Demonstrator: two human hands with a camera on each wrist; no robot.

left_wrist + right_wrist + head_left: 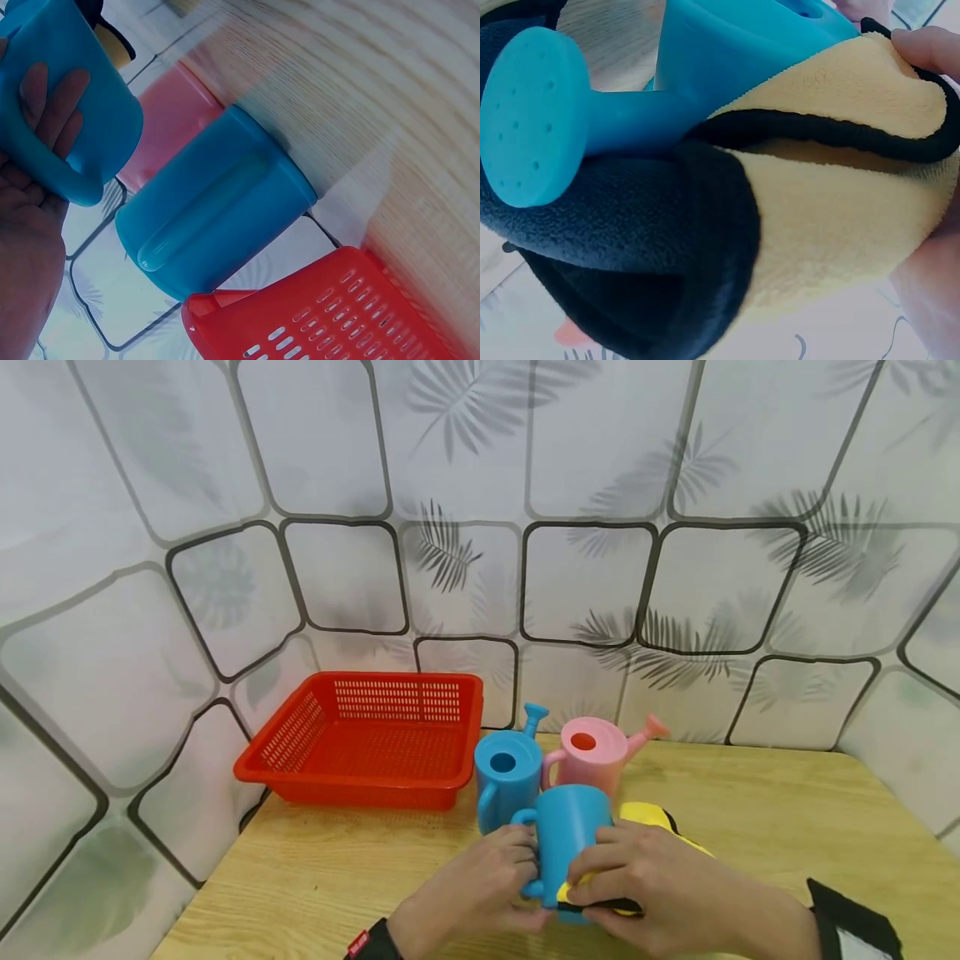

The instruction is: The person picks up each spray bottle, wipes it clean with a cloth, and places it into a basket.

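A blue watering can (572, 822) is held tilted above the table. My left hand (491, 875) grips it by its handle, and in the left wrist view the fingers pass through the handle loop. In my right hand (660, 878) is a yellow cloth with black edging and a dark reverse side (832, 210), pressed against the can's side. The right wrist view shows the can's spout with its perforated rose (536, 120) lying over the dark part of the cloth. Part of the cloth is hidden behind the right hand.
Behind the held can stand a second blue watering can (508, 772) and a pink watering can (592, 758), both upright. A red slotted basket (360, 793) sits at the back left of the wooden table (330, 885). Patterned curtain (465, 585) hangs behind.
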